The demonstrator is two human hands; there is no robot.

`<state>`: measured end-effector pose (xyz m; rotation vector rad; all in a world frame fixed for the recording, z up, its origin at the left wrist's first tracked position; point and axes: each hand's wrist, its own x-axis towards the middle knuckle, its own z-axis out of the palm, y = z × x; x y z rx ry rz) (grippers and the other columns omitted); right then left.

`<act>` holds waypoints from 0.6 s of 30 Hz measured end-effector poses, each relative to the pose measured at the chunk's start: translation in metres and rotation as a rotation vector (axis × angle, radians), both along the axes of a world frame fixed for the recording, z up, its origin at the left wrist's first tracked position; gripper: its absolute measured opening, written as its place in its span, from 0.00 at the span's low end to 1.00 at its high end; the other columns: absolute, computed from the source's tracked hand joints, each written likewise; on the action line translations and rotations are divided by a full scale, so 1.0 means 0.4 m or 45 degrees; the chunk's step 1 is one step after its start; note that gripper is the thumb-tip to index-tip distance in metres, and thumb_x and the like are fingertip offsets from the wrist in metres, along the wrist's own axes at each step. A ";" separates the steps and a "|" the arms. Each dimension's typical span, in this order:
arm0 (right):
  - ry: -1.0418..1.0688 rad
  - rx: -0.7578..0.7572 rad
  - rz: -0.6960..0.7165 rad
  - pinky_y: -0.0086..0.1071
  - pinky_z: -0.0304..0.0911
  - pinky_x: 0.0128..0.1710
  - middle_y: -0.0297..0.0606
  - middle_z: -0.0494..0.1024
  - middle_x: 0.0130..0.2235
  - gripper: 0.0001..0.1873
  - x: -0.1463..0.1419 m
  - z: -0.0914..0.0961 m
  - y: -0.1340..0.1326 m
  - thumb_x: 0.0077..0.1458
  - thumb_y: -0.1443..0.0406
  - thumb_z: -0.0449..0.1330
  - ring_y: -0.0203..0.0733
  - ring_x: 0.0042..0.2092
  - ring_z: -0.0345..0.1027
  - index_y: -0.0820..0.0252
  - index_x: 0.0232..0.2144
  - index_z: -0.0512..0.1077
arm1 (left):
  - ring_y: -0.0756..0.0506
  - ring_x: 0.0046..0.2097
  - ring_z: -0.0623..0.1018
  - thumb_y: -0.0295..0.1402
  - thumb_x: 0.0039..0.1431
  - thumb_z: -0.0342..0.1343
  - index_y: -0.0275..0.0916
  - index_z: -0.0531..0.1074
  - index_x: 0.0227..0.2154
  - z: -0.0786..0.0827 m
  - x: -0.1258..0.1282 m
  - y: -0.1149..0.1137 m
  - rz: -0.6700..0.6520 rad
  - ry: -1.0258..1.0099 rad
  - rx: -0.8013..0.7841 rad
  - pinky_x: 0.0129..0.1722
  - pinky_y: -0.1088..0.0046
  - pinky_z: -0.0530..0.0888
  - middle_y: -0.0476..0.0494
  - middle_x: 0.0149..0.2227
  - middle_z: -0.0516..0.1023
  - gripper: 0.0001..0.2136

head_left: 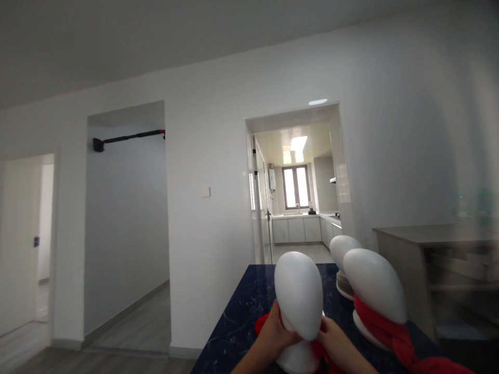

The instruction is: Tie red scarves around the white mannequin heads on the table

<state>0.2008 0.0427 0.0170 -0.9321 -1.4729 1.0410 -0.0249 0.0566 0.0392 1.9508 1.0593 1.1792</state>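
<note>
A white mannequin head (298, 291) stands upright on the dark table in front of me. My left hand (275, 332) is closed at the left side of its neck, with red cloth bunched beside the knuckles. On the other side, my right hand (334, 335) is closed close to the neck, and more of the red scarf (319, 349) shows beneath its fingers. Much of the scarf is hidden behind the head and my hands. To the right, a second white mannequin head (376, 283) has a red scarf (380, 324) round its neck, trailing toward the lower right.
Behind it stands a third mannequin head (343, 249) with beige cloth at its neck. The dark blue marbled table (237, 317) carries them all. A shelf unit (413, 275) is at the right. Beyond the table, a doorway leads to a kitchen (296, 228).
</note>
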 end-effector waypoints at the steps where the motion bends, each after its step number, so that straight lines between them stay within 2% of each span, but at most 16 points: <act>1: 0.008 -0.005 0.005 0.38 0.71 0.48 0.42 0.87 0.44 0.21 -0.010 0.008 -0.002 0.46 0.65 0.64 0.52 0.44 0.79 0.60 0.44 0.83 | 0.34 0.60 0.77 0.42 0.43 0.74 0.43 0.62 0.66 0.009 -0.016 0.003 0.003 -0.012 -0.009 0.60 0.61 0.74 0.34 0.60 0.78 0.46; 3: 0.034 -0.023 0.000 0.39 0.72 0.48 0.42 0.87 0.47 0.25 -0.038 0.025 -0.008 0.47 0.65 0.64 0.50 0.43 0.80 0.59 0.49 0.82 | 0.34 0.61 0.77 0.44 0.48 0.71 0.42 0.62 0.67 0.021 -0.038 0.014 0.033 -0.010 0.009 0.60 0.60 0.75 0.34 0.62 0.77 0.44; 6: 0.041 0.036 0.016 0.43 0.70 0.56 0.44 0.86 0.49 0.24 -0.090 0.041 -0.010 0.48 0.62 0.66 0.55 0.51 0.79 0.59 0.49 0.82 | 0.29 0.61 0.76 0.45 0.41 0.74 0.43 0.67 0.63 0.025 -0.053 0.040 0.162 0.055 0.081 0.62 0.53 0.74 0.35 0.60 0.78 0.44; 9: -0.007 0.116 0.059 0.46 0.61 0.66 0.43 0.83 0.56 0.27 -0.121 0.030 0.005 0.50 0.62 0.66 0.57 0.61 0.73 0.58 0.55 0.80 | 0.27 0.62 0.75 0.44 0.37 0.76 0.47 0.71 0.60 0.019 -0.072 0.064 0.252 0.092 0.135 0.63 0.50 0.73 0.36 0.59 0.79 0.42; 11: -0.059 0.124 0.047 0.45 0.56 0.69 0.42 0.80 0.61 0.30 -0.120 0.008 0.026 0.52 0.64 0.64 0.54 0.65 0.69 0.56 0.59 0.77 | 0.28 0.64 0.73 0.46 0.42 0.74 0.44 0.69 0.62 0.015 -0.101 0.084 0.260 0.070 0.163 0.66 0.51 0.70 0.34 0.62 0.77 0.42; 14: -0.154 0.097 -0.067 0.45 0.54 0.70 0.41 0.79 0.62 0.31 -0.098 -0.041 0.065 0.50 0.65 0.63 0.54 0.66 0.68 0.54 0.58 0.77 | 0.27 0.66 0.71 0.50 0.46 0.71 0.39 0.65 0.64 0.016 -0.172 0.141 0.318 -0.008 0.176 0.67 0.49 0.69 0.31 0.64 0.74 0.44; 18: -0.230 0.030 -0.204 0.43 0.60 0.65 0.40 0.84 0.55 0.29 -0.084 -0.111 0.100 0.43 0.67 0.65 0.57 0.59 0.75 0.49 0.51 0.82 | 0.28 0.65 0.72 0.53 0.50 0.67 0.37 0.65 0.64 0.030 -0.282 0.285 0.481 -0.164 0.262 0.66 0.49 0.69 0.31 0.63 0.75 0.41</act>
